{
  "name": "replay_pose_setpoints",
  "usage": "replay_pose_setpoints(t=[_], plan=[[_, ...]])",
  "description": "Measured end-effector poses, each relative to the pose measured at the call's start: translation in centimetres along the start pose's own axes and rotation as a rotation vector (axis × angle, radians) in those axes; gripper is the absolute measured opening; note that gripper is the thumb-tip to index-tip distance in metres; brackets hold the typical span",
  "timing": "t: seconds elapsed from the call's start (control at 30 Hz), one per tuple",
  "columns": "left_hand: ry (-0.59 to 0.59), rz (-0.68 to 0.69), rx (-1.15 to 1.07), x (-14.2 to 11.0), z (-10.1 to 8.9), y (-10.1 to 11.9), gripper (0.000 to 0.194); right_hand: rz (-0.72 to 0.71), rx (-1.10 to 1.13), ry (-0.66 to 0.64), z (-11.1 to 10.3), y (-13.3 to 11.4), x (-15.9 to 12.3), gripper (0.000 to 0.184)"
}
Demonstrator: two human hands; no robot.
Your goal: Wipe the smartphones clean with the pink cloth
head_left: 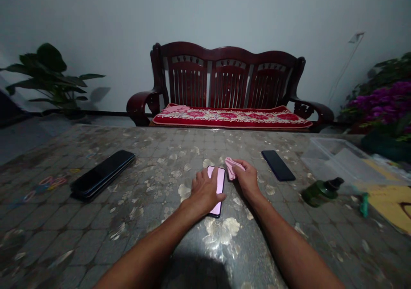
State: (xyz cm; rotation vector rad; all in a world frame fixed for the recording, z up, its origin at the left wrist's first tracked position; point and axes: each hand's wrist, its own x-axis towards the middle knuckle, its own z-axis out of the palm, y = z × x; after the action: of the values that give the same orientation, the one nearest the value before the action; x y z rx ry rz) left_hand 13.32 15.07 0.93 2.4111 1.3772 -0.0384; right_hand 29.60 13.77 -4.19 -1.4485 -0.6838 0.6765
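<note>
A smartphone (219, 184) with a lit pale pink screen lies flat on the patterned tabletop (154, 237). My left hand (205, 192) rests over it, thumb at the right edge and fingers across the screen and left side, holding it against the table. Part of the screen is hidden under that hand. To the right of the phone, my right hand (246, 177) pinches a folded pink cloth (231, 168); the cloth is apart from the phone. Another dark phone (278, 165) lies farther right, beyond my right hand.
Stacked dark phones (102, 175) lie at left, near several coloured bands (48, 183). At right are a green pump bottle (321, 192), a clear plastic box (337, 152) and a yellow item (390, 203). A wooden bench (227, 79) stands behind the table.
</note>
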Motion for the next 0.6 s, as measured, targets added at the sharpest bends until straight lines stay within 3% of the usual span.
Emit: replay_pose_setpoints(t=[0.3,0.6], plan=[[-0.050,0.022,0.101,1.1,-0.3,-0.2,0.090,-0.024,0.018,-0.063,0.1,1.1,0.2,0.036],[0.124,-0.031,0.175,1.4,1.1,0.3,0.068,-0.081,-0.037,-0.022,0.4,1.5,0.5,0.030]])
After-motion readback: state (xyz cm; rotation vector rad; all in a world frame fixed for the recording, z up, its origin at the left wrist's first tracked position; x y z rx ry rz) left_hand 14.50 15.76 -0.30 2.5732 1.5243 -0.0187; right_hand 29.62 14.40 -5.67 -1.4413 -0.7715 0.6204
